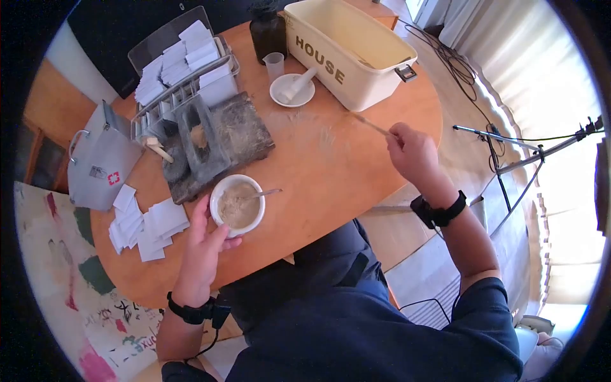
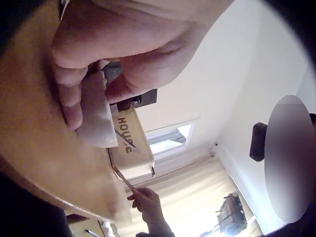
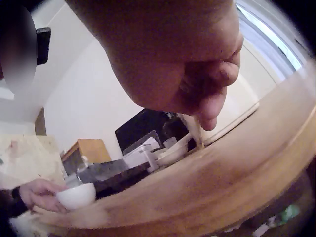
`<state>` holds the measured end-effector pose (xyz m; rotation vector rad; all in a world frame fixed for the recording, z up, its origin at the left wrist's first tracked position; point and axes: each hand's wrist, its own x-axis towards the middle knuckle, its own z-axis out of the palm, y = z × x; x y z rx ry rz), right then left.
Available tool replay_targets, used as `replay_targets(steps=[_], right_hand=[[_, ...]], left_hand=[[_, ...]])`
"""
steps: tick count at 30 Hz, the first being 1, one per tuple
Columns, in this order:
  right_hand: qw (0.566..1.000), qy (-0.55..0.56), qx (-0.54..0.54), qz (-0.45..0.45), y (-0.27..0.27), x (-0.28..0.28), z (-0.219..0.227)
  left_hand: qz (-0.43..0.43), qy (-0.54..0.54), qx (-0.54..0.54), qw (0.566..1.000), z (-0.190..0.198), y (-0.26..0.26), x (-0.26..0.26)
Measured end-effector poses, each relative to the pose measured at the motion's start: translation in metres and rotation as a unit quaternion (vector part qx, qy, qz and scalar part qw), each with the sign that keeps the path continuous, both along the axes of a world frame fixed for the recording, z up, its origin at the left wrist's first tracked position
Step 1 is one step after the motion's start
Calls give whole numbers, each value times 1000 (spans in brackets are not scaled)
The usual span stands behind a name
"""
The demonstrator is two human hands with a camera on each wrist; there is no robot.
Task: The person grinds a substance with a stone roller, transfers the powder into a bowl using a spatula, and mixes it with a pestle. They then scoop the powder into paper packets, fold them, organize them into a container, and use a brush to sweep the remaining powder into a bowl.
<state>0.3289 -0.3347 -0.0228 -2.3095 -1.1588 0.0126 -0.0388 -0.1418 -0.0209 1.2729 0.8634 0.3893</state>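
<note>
My left hand (image 1: 205,237) holds a white bowl (image 1: 218,223) by its side at the front of the table, thumb near the rim. Pale beige powder or paste (image 1: 237,207) fills part of the bowl, and a small metal spoon (image 1: 270,191) leans out over its right edge. Over the table's right part, my right hand (image 1: 415,156) pinches a thin, light brown stick-like tool (image 2: 123,178). Its far end points down at the tabletop near the cream bin, and its exact kind I cannot tell.
A cream bin (image 1: 375,83) marked HOUSE stands at the back, beside a white dish (image 1: 275,95) with a pestle (image 1: 298,86), a plastic cup (image 1: 274,66) and a dark jar (image 1: 268,38). Left lie a dusty grey block (image 1: 245,127), white cards (image 1: 153,229), a card-filled case (image 1: 178,60) and a metal box (image 1: 102,159).
</note>
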Motion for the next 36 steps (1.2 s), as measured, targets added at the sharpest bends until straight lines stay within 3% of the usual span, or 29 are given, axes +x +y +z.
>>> replay_targets(steps=[2,4,5,7,11,13,18,20,24,27,29,33,35,36], right_hand=[[999,-28,-4,-45,-4,2,-1],[995,72,-30,58,-11,-4,2],[995,70,-30,59,-13,-3,2],[998,28,24,-42,-18,-1,-2],[998,32,1,-61,-25,-5,-6],[997,73,-10,17,-20,-14,2],[999,-40,-15,-6,10,2,8],[992,-79,-89,43,23,-2,10],[993,-96,-62,40,39,-3,15],[989,-91,-108,43,46,1,13],[989,-84,-47,109,48,-6,12],[987,-107,-97,67,66,-5,13],[972,-110,-91,187,73,-4,9],[971,-110,-88,191,78,-3,6]], left_hand=[[0,-2,-11,1000,1,0,2],[-8,-9,-27,1000,5,0,2],[-16,-18,-42,999,6,0,3],[-9,-22,-46,999,5,0,4],[1,-43,-48,998,0,0,6],[-3,-46,-50,998,-1,1,5],[0,-46,-50,998,0,1,5],[7,-36,-43,998,3,0,7],[17,-34,-48,998,0,-2,0],[8,-37,-51,998,5,-2,-3],[13,-21,-44,999,11,-5,-6],[19,-20,-24,999,15,-8,-12],[15,11,-21,1000,24,-8,-14],[20,12,-19,1000,28,-8,-16]])
